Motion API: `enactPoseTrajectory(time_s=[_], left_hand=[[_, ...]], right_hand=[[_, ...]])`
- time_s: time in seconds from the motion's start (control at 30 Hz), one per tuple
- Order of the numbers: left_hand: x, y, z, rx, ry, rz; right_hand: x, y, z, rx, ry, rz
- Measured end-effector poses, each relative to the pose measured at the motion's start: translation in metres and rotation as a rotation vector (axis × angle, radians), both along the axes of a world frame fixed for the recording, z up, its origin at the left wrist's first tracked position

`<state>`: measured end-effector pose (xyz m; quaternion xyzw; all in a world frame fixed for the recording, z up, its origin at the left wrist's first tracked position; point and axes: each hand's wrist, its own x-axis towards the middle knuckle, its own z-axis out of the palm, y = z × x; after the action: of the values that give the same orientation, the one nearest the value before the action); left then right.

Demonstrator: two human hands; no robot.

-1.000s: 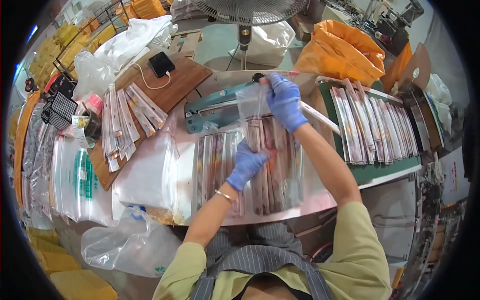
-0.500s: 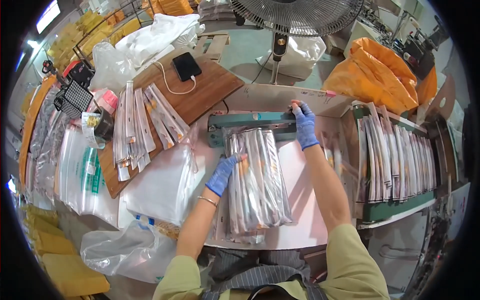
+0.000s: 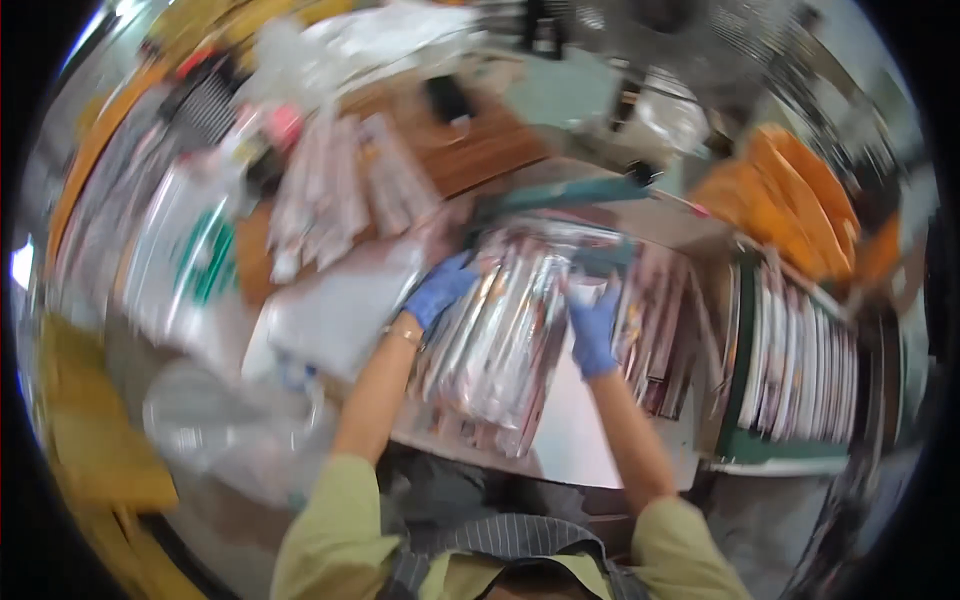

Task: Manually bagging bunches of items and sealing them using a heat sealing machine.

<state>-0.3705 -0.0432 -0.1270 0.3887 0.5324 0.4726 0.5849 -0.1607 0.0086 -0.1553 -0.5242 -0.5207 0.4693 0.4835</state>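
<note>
A clear plastic bag [image 3: 505, 345] full of long, slim wrapped packets lies in front of me, its far end by the teal bar sealer [image 3: 575, 195]. My left hand [image 3: 440, 288], in a blue fingertip-less glove, holds the bag's far left edge, though motion smears the fingers. On the other side, my right hand [image 3: 593, 325] wears a matching glove. Its thumb and fingers are apart beside the bag's upper right edge; whether they touch it is too blurred to tell. The sealer's long arm appears raised. More slim packets [image 3: 655, 335] lie right of my right hand.
A green-lined box [image 3: 790, 450] at right holds upright packets. Loose packets [image 3: 325, 190] and a phone [image 3: 448, 100] rest on a brown board [image 3: 490, 150]. Flat plastic bags [image 3: 345, 300] are stacked at left. Beyond the table stand an orange sack [image 3: 790, 205] and a fan [image 3: 650, 20].
My right hand has let go of the sealer arm's end and come down beside the bag. The sealer arm looks lifted. The whole view has shifted and blurred.
</note>
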Motion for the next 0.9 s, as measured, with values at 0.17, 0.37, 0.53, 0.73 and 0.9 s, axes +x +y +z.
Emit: enactPoseTrajectory(time_s=[0.17,0.37,0.53,0.73,0.9], left_hand=[[0.030,-0.127,-0.014,0.131,0.555,0.034],[0.033,-0.234,0.057,0.259,0.390,0.342],[-0.097,-0.335,0.131,0.067,1.462,1.295],[-0.183,-0.455,0.133,-0.886,1.456,0.819],[-0.189,-0.608,0.074,-0.369,1.513,0.432]], right_hand=[[0.037,-0.161,0.011,-0.544,0.508,0.402],[0.003,-0.197,0.061,-0.292,0.401,0.682],[-0.125,-0.235,0.153,0.169,0.449,0.854],[-0.278,-0.308,0.183,0.641,0.691,0.873],[-0.258,-0.374,0.104,0.644,0.308,1.392]])
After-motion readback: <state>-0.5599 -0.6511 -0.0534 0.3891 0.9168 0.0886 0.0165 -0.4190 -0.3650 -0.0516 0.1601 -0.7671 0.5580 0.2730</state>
